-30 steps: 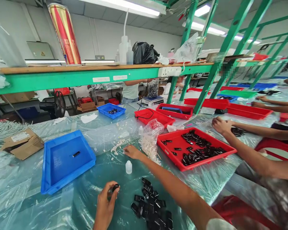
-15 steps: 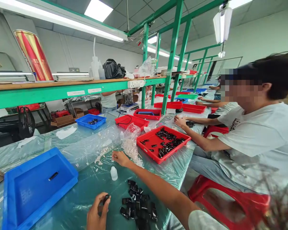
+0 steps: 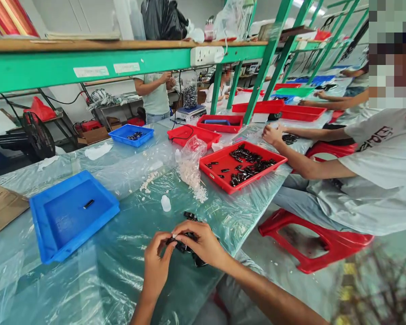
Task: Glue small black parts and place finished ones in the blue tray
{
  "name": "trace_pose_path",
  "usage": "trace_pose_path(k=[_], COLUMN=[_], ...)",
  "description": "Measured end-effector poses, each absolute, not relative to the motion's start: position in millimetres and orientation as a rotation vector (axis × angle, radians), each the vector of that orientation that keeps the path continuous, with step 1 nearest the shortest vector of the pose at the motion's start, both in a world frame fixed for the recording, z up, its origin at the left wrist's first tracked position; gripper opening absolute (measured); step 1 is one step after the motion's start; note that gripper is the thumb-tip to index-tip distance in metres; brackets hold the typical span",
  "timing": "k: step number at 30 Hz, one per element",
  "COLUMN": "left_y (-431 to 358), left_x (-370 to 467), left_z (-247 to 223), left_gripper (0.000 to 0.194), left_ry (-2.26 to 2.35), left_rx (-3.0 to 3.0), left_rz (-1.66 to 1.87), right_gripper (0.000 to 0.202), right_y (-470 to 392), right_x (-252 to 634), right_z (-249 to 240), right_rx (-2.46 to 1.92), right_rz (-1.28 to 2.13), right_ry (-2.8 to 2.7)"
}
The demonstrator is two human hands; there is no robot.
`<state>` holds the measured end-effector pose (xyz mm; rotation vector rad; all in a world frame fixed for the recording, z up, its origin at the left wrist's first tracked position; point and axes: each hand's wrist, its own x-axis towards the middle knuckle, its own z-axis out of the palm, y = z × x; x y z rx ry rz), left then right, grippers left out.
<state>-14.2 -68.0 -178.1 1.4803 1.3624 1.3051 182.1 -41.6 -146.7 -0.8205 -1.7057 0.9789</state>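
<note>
Both hands meet low centre: left hand and right hand are fingertip to fingertip, pinching one small black part between them w/ what looks like a tiny white piece at the tips; hard to tell more. Part's long axis runs roughly left-right, spanning the two pinches. Pile of black parts sits right under and just beyond the right hand, so right is nearer; count not readable, mostly hidden.

L to R on the plastic-covered table: 1 cardboard piece, 1 near blue tray w/ 1 black part inside, 1 small white bottle, 1 clear bag of white bits, 1 red tray of many black parts, then a co-worker's arm.
</note>
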Motion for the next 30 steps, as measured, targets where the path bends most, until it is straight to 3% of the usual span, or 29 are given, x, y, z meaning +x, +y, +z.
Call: trace_pose_path(k=[6,20,30], left_y=[-76.2,-90.7,-92.2], left_x=[-4.4,9.7,9.5], left_z=[-168.7,-165.2,-164.7], left_gripper=[0.026,0.020,0.016], left_ry=[1.261,1.264,1.249], left_rx=[1.474,1.451,1.407], left_rz=[1.312,1.344,1.339], right_gripper=[0.014,0.017,0.020], right_y=[-57.6,-88.2,-87.4], right_x=[182.3,194.8,194.6], right_z=[-145.3,-124.1,-129.9], right_rx=[-0.732,-0.894,-0.863], right_rz=[0.615,0.340,0.728], right_ry=[-1.736,-1.971,-1.864])
